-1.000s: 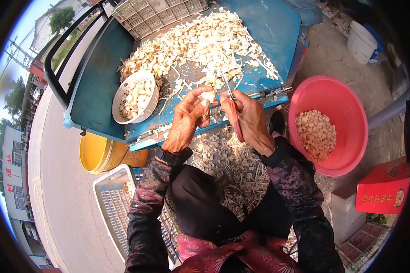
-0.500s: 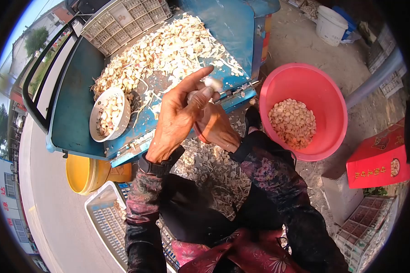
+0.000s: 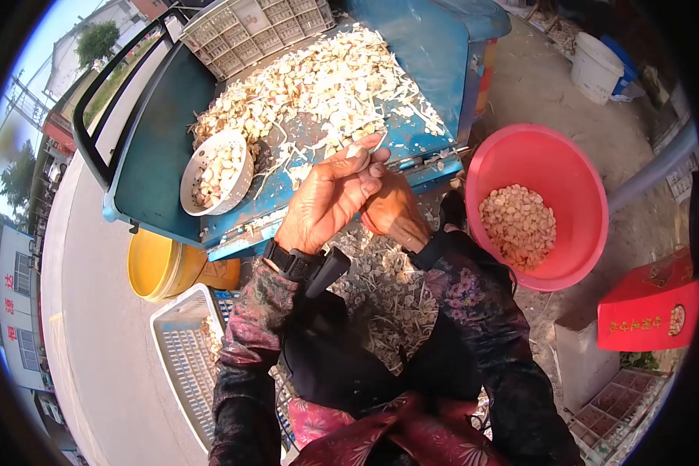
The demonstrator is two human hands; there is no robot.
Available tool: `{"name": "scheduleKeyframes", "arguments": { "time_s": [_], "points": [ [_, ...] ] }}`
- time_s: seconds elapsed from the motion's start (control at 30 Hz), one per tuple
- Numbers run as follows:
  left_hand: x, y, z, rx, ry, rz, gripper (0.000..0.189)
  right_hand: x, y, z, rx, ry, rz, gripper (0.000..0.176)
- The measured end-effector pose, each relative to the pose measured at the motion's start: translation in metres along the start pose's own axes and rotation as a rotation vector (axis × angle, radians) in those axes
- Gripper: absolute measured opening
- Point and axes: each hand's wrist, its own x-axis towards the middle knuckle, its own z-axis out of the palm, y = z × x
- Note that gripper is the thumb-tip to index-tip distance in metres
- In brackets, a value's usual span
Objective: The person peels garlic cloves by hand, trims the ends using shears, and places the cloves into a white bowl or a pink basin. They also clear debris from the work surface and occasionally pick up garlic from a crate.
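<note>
1. One blue cargo bed (image 3: pixel 159 132) carries one large heap of pale cloves (image 3: pixel 318 85), too many to count, spread across its middle and thinning toward the right side.
2. Two hands meet, in view over the bed's near edge, a little right of its middle. The left hand (image 3: pixel 330 194) has its thumb bent in close to its fingers, with little gap; a small pale spot shows at the thumb tip, and I cannot tell whether that is a clove or the nail.
3. The right hand (image 3: pixel 396 206) lies against the left, its fingers mostly hidden; how far they are open, and what they hold, I cannot tell.
4. Two containers stand on the bed: one white perforated bowl (image 3: pixel 243 180) of cloves at the near left corner, and one pale crate (image 3: pixel 256 31) along the far edge.
5. One pink tub (image 3: pixel 571 186), right of the bed's near right corner, holds one pile of cloves at its bottom.
6. Two containers sit below the near left corner: one yellow bucket (image 3: pixel 155 268) and one white slotted basket (image 3: pixel 182 365).
7. Farther right: one red box (image 3: pixel 648 307) and one white bucket (image 3: pixel 596 70).
</note>
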Motion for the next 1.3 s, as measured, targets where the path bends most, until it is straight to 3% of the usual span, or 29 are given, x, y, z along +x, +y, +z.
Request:
{"name": "scheduleKeyframes", "arguments": {
  "time_s": [0.13, 0.27, 0.3, 0.33, 0.47, 0.53, 0.6, 0.63, 0.73, 0.8, 0.87, 0.93, 1.1, 1.23, 1.27, 1.3],
  "points": [
    [-0.009, 0.006, -0.008, -0.081, -0.038, -0.015, 0.043, 0.001, 0.002, -0.003, -0.056, 0.018, -0.157, 0.025],
    [-0.021, 0.011, -0.016, 0.015, 0.002, 0.026, 0.041, -0.002, -0.015, -0.01, -0.092, -0.016, 0.037, 0.028],
    [-0.025, 0.014, -0.022, 0.059, 0.027, 0.025, 0.039, 0.001, 0.0, 0.0, -0.006, 0.014, -0.025, 0.029],
    [-0.03, 0.018, -0.03, 0.105, 0.06, 0.029, 0.038, 0.0, -0.015, -0.01, -0.114, -0.016, -0.002, 0.03],
    [-0.05, 0.061, -0.091, 0.276, 0.394, 0.188, 0.041, -0.001, -0.016, -0.01, 0.027, 0.051, -0.093, 0.027],
    [-0.067, 0.108, -0.101, 0.002, 0.329, 0.387, 0.048, 0.0, -0.016, -0.014, 0.023, 0.032, -0.072, 0.026],
    [-0.075, 0.133, -0.114, -0.227, 0.304, 0.393, 0.056, 0.0, -0.021, -0.02, 0.042, -0.001, -0.007, 0.027],
    [-0.071, 0.125, -0.115, -0.102, 0.391, 0.432, 0.056, 0.001, -0.022, -0.021, 0.058, 0.02, -0.022, 0.029],
    [-0.048, 0.089, -0.109, 0.215, 0.415, 0.207, 0.041, 0.0, -0.026, -0.024, 0.074, 0.015, 0.01, 0.031],
    [-0.015, 0.066, -0.119, 0.448, 0.329, 0.175, 0.033, 0.001, -0.027, -0.029, 0.061, -0.027, 0.089, 0.033],
    [0.023, 0.056, -0.128, 1.046, 0.485, 0.175, 0.027, 0.002, -0.02, -0.026, 0.026, -0.018, 0.064, 0.033],
    [0.054, 0.05, -0.14, 1.799, 0.501, 0.474, 0.022, 0.0, -0.024, -0.026, -0.061, -0.005, 0.026, 0.033],
    [0.096, 0.04, -0.173, 1.939, 0.356, 0.592, 0.02, -0.002, -0.027, -0.025, -0.045, 0.029, 0.0, 0.029],
    [0.092, 0.048, -0.169, 2.069, 0.408, 0.469, 0.02, -0.002, -0.026, -0.024, -0.021, 0.025, -0.006, 0.029],
    [0.083, 0.051, -0.159, 2.074, 0.406, 0.47, 0.02, -0.002, -0.025, -0.024, -0.045, 0.031, -0.019, 0.03],
    [0.071, 0.056, -0.152, 1.854, 0.441, 0.437, 0.021, -0.003, -0.025, -0.022, -0.065, 0.038, -0.032, 0.031]
  ]
}}
